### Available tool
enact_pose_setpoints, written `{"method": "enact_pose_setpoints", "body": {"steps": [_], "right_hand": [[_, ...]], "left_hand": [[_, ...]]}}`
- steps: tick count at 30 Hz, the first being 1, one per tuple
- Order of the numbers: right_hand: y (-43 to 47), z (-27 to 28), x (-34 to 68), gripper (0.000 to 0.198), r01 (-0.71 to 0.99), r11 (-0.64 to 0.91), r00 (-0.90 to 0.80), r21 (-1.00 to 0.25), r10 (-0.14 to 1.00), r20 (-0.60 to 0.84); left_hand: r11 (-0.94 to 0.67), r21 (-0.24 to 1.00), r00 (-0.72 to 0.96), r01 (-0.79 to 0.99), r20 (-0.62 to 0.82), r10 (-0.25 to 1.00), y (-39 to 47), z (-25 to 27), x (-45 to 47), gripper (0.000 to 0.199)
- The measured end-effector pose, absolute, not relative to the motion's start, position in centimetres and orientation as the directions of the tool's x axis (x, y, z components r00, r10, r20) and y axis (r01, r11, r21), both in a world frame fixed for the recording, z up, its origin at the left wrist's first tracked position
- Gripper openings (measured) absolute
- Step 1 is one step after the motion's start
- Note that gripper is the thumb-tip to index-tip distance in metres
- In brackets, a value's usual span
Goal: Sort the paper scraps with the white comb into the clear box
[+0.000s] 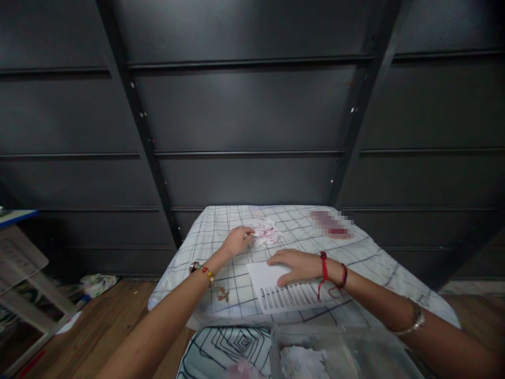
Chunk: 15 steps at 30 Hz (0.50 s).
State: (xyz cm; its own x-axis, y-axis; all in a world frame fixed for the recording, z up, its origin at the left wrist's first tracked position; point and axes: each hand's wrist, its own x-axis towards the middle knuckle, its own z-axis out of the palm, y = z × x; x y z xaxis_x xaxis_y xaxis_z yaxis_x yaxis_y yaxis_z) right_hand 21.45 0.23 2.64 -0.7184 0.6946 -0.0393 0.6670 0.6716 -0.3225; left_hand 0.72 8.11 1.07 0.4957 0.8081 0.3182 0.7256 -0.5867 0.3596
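Note:
My left hand (239,240) reaches to the left edge of a loose pile of small white and pink pieces (267,231). Its fingers are curled and drawn together at the tips; whatever may be between them is too small to make out. My right hand (298,265) rests over a white flat board (266,279) with a row of long slots along its near side. The fingers of that hand are stretched out, with the thumb apart, and they cover part of the board.
A table with a white checked cloth (221,218) stands against a dark panelled wall (248,110). A blurred-out reddish item (332,225) lies at the back right. In front are a clear plastic box (339,363) with white pieces and a patterned cloth (221,347).

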Motion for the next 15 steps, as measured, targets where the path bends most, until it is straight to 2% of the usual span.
{"method": "enact_pose_setpoints", "body": {"steps": [3, 9, 12, 15], "right_hand": [[-1.9, 3.0, 21.4, 0.068, 0.651, 0.715, -0.757, -0.253, 0.633, -0.159], [-2.4, 4.0, 21.0, 0.058, 0.640, 0.747, -0.766, -0.178, 0.602, -0.228], [-2.5, 4.6, 20.7, 0.065, 0.638, 0.751, -0.764, -0.168, 0.590, -0.264], [-3.0, 4.8, 20.5, 0.068, 0.672, 0.729, -0.730, -0.131, 0.622, -0.284]], "left_hand": [[-0.582, 0.284, 0.481, 0.762, 0.352, 0.803, 7.4, 0.6, -1.0, 0.026], [-0.552, 0.148, 0.483, 0.821, 0.336, 0.809, 6.4, -1.1, -3.1, 0.028], [-0.559, 0.122, 0.498, 0.820, 0.330, 0.802, 6.4, -2.1, -3.2, 0.034], [-0.590, 0.149, 0.516, 0.793, 0.351, 0.782, 6.3, -2.9, -3.2, 0.036]]}}
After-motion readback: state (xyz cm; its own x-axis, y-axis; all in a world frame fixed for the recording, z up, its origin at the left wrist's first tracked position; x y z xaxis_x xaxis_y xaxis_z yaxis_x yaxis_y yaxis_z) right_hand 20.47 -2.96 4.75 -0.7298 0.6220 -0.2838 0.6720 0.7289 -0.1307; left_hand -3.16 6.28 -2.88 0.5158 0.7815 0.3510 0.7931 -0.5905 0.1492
